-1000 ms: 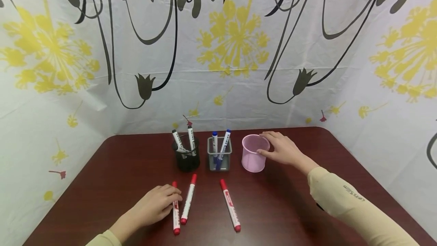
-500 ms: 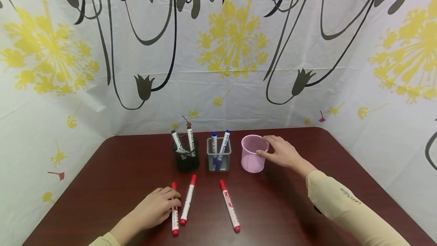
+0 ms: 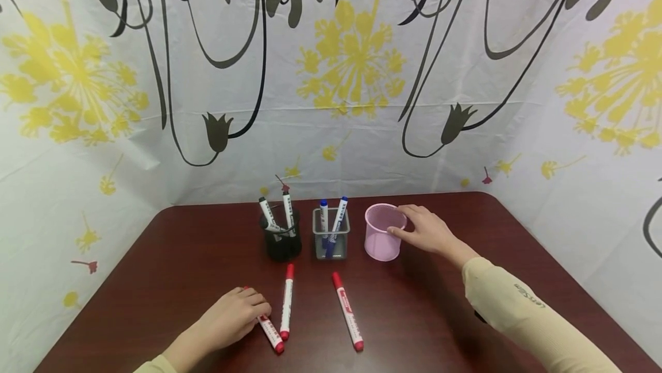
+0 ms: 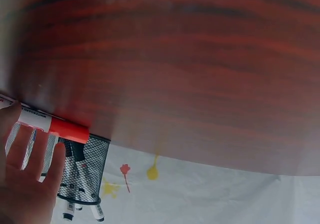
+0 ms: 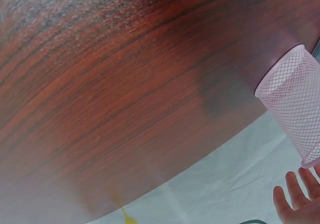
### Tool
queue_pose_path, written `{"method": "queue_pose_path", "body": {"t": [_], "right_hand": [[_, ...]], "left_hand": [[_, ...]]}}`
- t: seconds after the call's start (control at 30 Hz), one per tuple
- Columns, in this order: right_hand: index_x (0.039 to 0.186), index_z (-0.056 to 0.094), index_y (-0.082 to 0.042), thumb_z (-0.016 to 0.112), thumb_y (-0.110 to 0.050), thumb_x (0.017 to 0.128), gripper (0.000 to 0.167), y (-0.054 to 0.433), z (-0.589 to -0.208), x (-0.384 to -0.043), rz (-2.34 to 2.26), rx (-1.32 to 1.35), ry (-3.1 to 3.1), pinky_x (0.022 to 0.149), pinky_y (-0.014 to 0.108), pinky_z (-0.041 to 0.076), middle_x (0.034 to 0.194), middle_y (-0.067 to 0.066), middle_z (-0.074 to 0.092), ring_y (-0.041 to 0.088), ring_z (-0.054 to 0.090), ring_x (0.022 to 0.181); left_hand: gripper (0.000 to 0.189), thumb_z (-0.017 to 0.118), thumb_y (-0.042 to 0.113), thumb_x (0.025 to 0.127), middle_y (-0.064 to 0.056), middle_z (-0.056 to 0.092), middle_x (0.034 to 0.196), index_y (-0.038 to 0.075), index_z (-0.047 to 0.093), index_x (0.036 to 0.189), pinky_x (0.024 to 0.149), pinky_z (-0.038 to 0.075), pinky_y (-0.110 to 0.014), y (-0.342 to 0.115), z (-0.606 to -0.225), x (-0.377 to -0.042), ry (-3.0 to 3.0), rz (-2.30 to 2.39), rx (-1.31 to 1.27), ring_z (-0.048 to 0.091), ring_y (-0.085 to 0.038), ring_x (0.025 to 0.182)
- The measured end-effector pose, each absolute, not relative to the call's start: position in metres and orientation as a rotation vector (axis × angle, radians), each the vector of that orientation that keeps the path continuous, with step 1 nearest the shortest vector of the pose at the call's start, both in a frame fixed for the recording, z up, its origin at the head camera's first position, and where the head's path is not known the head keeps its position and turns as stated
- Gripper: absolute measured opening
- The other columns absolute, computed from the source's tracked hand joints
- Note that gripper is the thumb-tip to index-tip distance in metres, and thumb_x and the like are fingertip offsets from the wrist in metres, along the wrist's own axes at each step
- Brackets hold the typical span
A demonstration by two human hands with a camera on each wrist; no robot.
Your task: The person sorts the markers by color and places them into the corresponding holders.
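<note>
My left hand [image 3: 231,315] holds a red whiteboard marker [image 3: 271,335] low over the table or on it; the palm hides its far end. In the left wrist view, the thumb lies across the marker's white barrel near the red cap [image 4: 70,130], with the fingers behind. Close on its right lies a second red marker [image 3: 287,304], and farther right a third [image 3: 349,315]. At the right side of the pink mesh pen cup [image 3: 383,243], my right hand [image 3: 426,228] grips the rim between thumb and forefinger. The other fingers [image 5: 295,190] spread loosely.
A black mesh pen cup [image 3: 283,248] with several black-capped markers stands at the back. Between it and the pink cup is a grey square holder [image 3: 331,246] with two blue markers. Behind the brown table [image 3: 196,246] hangs a patterned cloth [image 3: 331,154].
The marker in my left hand has turned, its lower end swinging right against the second marker. That neighbouring marker now lies straighter. My right hand stays at the pink cup.
</note>
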State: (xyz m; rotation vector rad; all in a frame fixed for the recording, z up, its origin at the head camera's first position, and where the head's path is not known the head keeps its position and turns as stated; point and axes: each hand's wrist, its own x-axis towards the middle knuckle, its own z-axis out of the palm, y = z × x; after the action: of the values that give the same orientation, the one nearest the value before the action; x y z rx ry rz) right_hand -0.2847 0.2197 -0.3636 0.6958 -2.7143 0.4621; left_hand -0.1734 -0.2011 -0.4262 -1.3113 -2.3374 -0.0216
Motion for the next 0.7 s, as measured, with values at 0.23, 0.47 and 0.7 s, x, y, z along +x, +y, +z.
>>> {"method": "queue_pose_path", "body": {"t": [0.23,0.47,0.7], "right_hand": [[0.118,0.053,-0.004,0.058,-0.050,0.078,0.062,0.220,-0.364,-0.285,0.469,0.696,-2.710,0.080,0.049,0.040,0.113,0.013,0.053,0.029,0.047,0.104],[0.118,0.053,-0.004,0.058,-0.052,0.078,0.063,0.220,-0.365,-0.285,0.467,0.699,-2.712,0.080,0.049,0.040,0.114,0.013,0.053,0.029,0.046,0.105],[0.119,0.053,-0.003,0.057,-0.052,0.078,0.064,0.220,-0.364,-0.287,0.464,0.692,-2.723,0.080,0.049,0.040,0.115,0.014,0.052,0.030,0.046,0.105]], "left_hand": [[0.022,0.065,0.007,0.062,0.008,0.054,0.077,0.019,0.057,0.079,0.063,0.041,-0.030,-0.203,-0.424,-0.170,-2.297,-0.005,-1.321,0.051,-0.013,0.071],[0.025,0.070,0.009,0.062,0.010,0.054,0.077,0.019,0.057,0.081,0.062,0.040,-0.027,-0.205,-0.415,-0.164,-2.276,-0.072,-1.318,0.050,-0.010,0.070],[0.018,0.067,0.017,0.076,0.015,0.051,0.076,0.021,0.056,0.088,0.059,0.040,-0.020,-0.200,-0.398,-0.157,-2.316,-0.306,-1.311,0.045,-0.003,0.065]]}}
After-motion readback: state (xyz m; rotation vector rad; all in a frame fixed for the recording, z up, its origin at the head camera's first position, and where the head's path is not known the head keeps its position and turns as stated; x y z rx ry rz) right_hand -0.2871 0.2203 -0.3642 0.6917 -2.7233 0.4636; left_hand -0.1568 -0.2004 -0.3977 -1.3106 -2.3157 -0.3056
